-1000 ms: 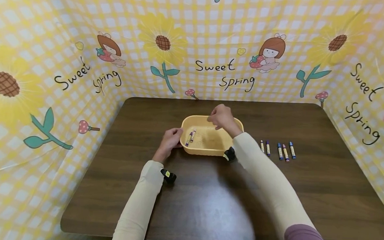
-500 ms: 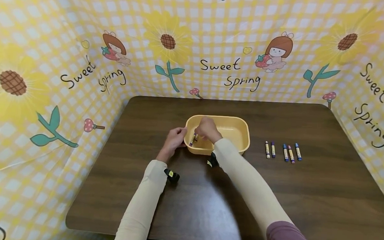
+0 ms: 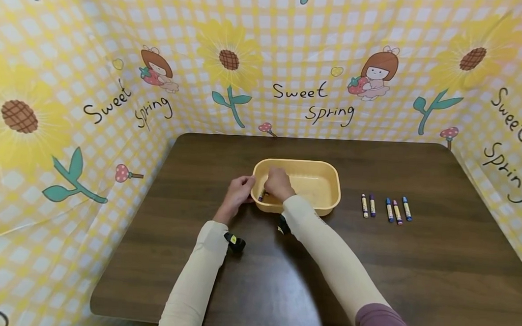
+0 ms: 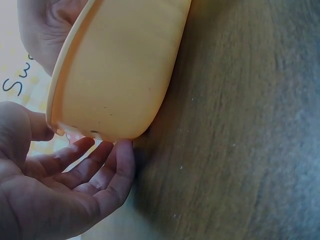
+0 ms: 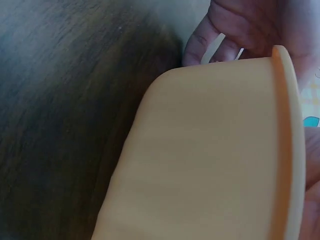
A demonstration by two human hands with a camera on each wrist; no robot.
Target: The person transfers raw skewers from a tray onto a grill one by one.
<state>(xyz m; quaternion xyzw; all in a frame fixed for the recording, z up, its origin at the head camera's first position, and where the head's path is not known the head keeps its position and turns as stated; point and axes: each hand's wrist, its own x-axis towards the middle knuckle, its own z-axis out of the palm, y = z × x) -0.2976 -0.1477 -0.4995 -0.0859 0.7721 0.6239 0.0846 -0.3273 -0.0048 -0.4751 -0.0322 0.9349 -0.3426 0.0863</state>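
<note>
A yellow plastic basin [image 3: 325, 206] stands on the table in the head view. My left hand [image 3: 238, 194] grips its left end; in the left wrist view that hand [image 4: 65, 185] has its thumb at the rim and its fingers against the outer wall. Inside the basin's left part is my right hand [image 3: 279, 183], fingers curled downward. A crayon [image 3: 261, 196] shows beside its fingertips. The basin wall [image 5: 200, 150] blocks most of the right hand [image 5: 312, 185] in the right wrist view, so I cannot tell whether it pinches anything.
To the right of the basin, several crayons lie roughly side by side, among them a white-tipped crayon [image 3: 364, 206] and a blue crayon [image 3: 406, 209]. The dark wooden table [image 3: 437, 270] backs onto a yellow checked cloth [image 3: 267, 45] on three sides.
My right hand has gone from over the basin's far side down into its left part, now covering most of the crayons there. The left hand still holds the basin's end.
</note>
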